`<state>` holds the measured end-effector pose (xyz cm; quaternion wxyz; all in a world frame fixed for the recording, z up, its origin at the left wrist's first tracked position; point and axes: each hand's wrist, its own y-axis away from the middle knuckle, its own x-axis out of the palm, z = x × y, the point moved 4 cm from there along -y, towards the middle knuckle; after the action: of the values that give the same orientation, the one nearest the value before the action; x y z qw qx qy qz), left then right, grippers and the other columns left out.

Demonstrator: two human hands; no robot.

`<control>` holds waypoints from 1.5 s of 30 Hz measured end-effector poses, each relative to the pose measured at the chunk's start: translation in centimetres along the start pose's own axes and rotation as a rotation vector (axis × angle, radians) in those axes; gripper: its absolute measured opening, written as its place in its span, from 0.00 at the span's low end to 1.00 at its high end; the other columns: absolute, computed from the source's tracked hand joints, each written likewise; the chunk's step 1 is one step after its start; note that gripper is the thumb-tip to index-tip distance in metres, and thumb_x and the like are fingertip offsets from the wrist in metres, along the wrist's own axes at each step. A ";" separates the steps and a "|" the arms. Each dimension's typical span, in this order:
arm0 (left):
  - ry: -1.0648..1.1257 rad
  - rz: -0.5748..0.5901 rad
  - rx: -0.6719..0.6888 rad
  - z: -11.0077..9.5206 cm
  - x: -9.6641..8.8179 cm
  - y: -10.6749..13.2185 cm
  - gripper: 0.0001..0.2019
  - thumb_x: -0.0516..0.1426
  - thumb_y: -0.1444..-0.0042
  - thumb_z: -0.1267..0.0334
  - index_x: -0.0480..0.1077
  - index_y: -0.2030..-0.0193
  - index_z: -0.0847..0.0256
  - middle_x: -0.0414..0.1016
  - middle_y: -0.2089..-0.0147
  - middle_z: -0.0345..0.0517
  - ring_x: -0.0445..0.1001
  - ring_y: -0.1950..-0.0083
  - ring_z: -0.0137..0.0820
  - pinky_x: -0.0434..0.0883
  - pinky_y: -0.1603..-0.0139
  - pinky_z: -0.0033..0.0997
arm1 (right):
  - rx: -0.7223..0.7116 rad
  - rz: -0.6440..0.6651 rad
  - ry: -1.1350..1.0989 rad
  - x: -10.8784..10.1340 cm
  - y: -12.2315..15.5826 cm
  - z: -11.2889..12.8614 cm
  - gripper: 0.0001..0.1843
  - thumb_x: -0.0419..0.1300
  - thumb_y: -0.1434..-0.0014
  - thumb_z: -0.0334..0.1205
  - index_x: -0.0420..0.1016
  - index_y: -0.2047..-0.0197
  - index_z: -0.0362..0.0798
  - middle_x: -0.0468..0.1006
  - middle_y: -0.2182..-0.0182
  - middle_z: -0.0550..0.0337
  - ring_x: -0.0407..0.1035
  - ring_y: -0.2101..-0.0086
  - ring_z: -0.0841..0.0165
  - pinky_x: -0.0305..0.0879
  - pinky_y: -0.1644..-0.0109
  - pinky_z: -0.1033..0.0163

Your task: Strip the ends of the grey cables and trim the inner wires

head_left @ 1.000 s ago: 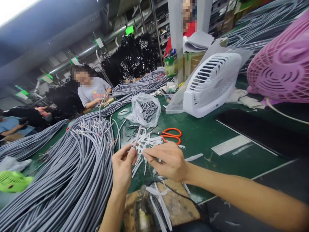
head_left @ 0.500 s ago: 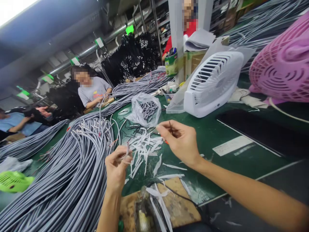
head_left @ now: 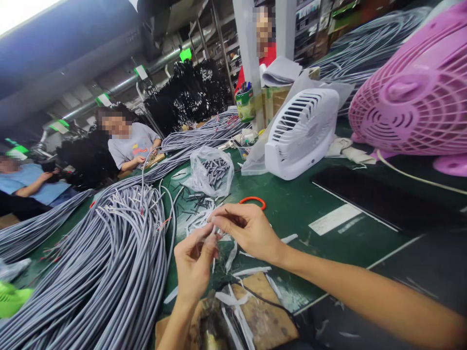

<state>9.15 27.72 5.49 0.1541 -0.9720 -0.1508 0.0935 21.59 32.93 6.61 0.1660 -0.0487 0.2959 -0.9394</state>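
Note:
My left hand [head_left: 197, 257] is closed in a pinch around a short grey cable end [head_left: 214, 231], which stands up between thumb and fingers. My right hand [head_left: 251, 231] meets it from the right, thumb and forefinger pressed together at the cable's tip. Whatever the right fingers pinch is too small to make out. Beneath both hands lie scattered white strips [head_left: 199, 221] and small black tube pieces [head_left: 197, 200]. An orange scissors handle [head_left: 263, 201] shows just beyond my right hand.
A large bundle of grey cables [head_left: 120, 253] fills the left side. Beyond my hands sits a plastic bag of short grey tubes [head_left: 215, 172]. A white fan [head_left: 302, 133] and a pink fan [head_left: 408, 97] stand right. A stained wooden board [head_left: 266, 311] lies nearest me. Co-workers sit across.
My right hand has moved left and down to join my left hand at the cable end. My left hand has shifted slightly right and down. The orange scissors handle has come into fuller view.

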 end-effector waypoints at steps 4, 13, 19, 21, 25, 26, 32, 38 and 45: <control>0.013 -0.214 0.005 -0.1 -0.7 0.0 0.11 0.62 0.56 0.58 0.78 0.68 0.63 0.71 0.81 0.40 0.63 0.83 0.21 0.62 0.83 0.19 | -0.097 -0.103 0.167 -0.1 0.5 0.8 0.14 0.48 0.38 0.40 0.72 0.62 0.43 0.74 0.71 0.57 0.63 0.76 0.74 0.61 0.71 0.68; -0.062 -0.311 0.031 -0.3 -1.2 0.5 0.12 0.63 0.57 0.57 0.79 0.67 0.62 0.78 0.75 0.45 0.76 0.73 0.34 0.74 0.72 0.30 | -0.154 0.059 0.305 1.0 1.1 1.3 0.20 0.45 0.39 0.34 0.66 0.81 0.44 0.58 0.86 0.67 0.52 0.84 0.77 0.49 0.78 0.70; -0.109 -0.297 0.086 -0.7 -0.9 0.7 0.11 0.63 0.56 0.58 0.79 0.69 0.62 0.80 0.72 0.47 0.77 0.72 0.36 0.75 0.72 0.31 | -0.103 0.056 0.253 0.8 0.9 1.2 0.20 0.46 0.40 0.34 0.64 0.82 0.43 0.55 0.86 0.68 0.50 0.84 0.78 0.46 0.79 0.71; -0.122 -0.292 0.097 -0.7 -0.9 0.7 0.10 0.62 0.56 0.58 0.79 0.68 0.61 0.80 0.71 0.47 0.77 0.72 0.36 0.76 0.71 0.31 | -0.068 0.077 0.227 0.9 0.9 1.0 0.20 0.46 0.40 0.35 0.65 0.82 0.43 0.55 0.87 0.68 0.49 0.84 0.78 0.46 0.80 0.70; -0.162 -0.281 0.113 -0.9 -1.0 0.7 0.09 0.62 0.54 0.60 0.78 0.66 0.60 0.80 0.70 0.46 0.78 0.69 0.38 0.76 0.68 0.34 | 0.006 0.125 0.181 1.0 0.9 0.8 0.21 0.46 0.40 0.37 0.67 0.82 0.42 0.56 0.87 0.67 0.49 0.84 0.78 0.45 0.80 0.71; -0.170 -0.275 0.118 -0.9 -1.0 0.7 0.09 0.61 0.54 0.60 0.78 0.65 0.60 0.80 0.70 0.45 0.78 0.69 0.38 0.76 0.67 0.34 | 0.018 0.129 0.166 1.0 0.9 0.8 0.21 0.46 0.40 0.37 0.67 0.81 0.42 0.57 0.87 0.67 0.49 0.84 0.78 0.46 0.81 0.71; -0.195 -0.255 0.136 -1.2 -1.0 0.8 0.10 0.61 0.52 0.61 0.78 0.63 0.60 0.80 0.68 0.46 0.78 0.66 0.39 0.76 0.65 0.36 | 0.033 0.142 0.091 1.0 0.8 0.9 0.20 0.47 0.41 0.38 0.67 0.81 0.42 0.56 0.87 0.67 0.49 0.84 0.78 0.45 0.82 0.71; -0.220 -0.209 0.156 -0.8 -0.7 1.0 0.08 0.60 0.51 0.62 0.78 0.64 0.59 0.80 0.66 0.47 0.79 0.65 0.37 0.76 0.61 0.34 | 0.118 0.141 0.008 0.9 0.8 0.4 0.20 0.47 0.41 0.40 0.66 0.81 0.42 0.55 0.88 0.68 0.49 0.85 0.79 0.45 0.81 0.71; -0.218 -0.259 0.137 -0.9 -1.1 1.0 0.11 0.60 0.51 0.60 0.78 0.62 0.61 0.80 0.66 0.47 0.79 0.66 0.38 0.76 0.63 0.35 | 0.199 0.229 -0.159 1.4 0.8 -0.1 0.21 0.48 0.41 0.41 0.66 0.83 0.43 0.53 0.90 0.70 0.47 0.86 0.79 0.44 0.83 0.71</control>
<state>8.57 26.26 6.14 0.2133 -0.9158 -0.2837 0.1877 20.46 31.89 6.06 0.2988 -0.0719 0.1908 -0.9323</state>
